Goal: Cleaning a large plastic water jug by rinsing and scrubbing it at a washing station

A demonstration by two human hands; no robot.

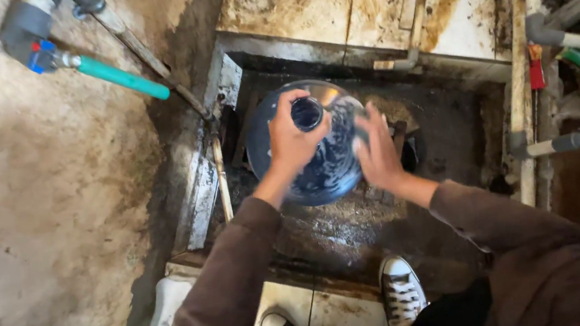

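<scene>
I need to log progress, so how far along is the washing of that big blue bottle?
Done: suds already streak the blue bottle. In hand: the left hand grips its neck while the right hand rubs its side over the grimy wash pit. Left: foam remains, so rinsing looks outstanding; no water visibly runs from the green-handled tap.

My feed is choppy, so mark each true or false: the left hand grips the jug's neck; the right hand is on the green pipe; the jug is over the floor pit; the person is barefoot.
1. The left hand grips the neck of the large round blue plastic jug: true.
2. The right hand is on the green pipe: false, it rests on the jug's side.
3. The jug is over the dark floor pit: true.
4. Barefoot: false, black-and-white sneakers.
</scene>
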